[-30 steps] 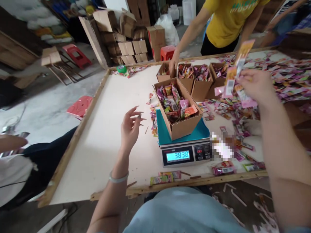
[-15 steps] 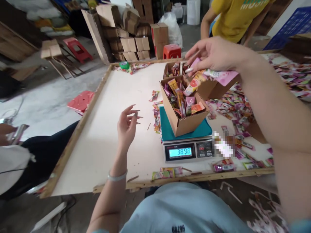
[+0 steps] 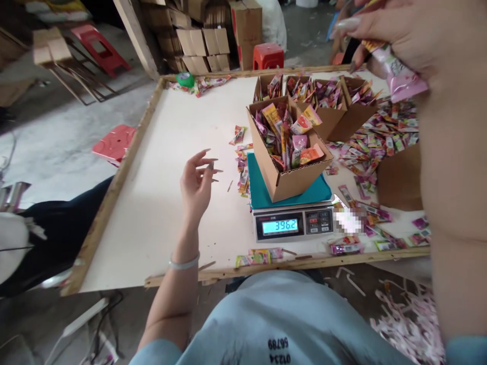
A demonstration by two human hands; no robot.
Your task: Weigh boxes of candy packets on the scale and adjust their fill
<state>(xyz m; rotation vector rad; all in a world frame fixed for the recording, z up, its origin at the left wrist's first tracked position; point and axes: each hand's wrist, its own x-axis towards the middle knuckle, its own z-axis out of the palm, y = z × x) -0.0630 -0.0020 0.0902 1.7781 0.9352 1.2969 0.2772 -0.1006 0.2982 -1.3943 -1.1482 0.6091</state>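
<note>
A cardboard box (image 3: 292,180) full of colourful sachets sits tilted on a teal-topped scale (image 3: 291,223) whose display reads 3962. My left hand (image 3: 196,185) hovers above the white table (image 3: 171,192) left of the scale, fingers spread, holding nothing. Close to the camera at the top right, my right hand (image 3: 403,35) is closed on a few pink sachets (image 3: 399,76), above and right of the box.
Three more open boxes (image 3: 327,109) of sachets stand behind the scale. Loose sachets (image 3: 376,147) litter the table's right side. A green tape roll (image 3: 185,79) lies at the far edge. Red stools (image 3: 268,55) and stacked cartons (image 3: 205,43) stand beyond. A person's dark-clad leg (image 3: 57,238) is at left.
My right hand dropped sachets into the box on the scale and rose toward the camera with a few left. The reading climbed from 3838 to 3962. My left hand stayed put.
</note>
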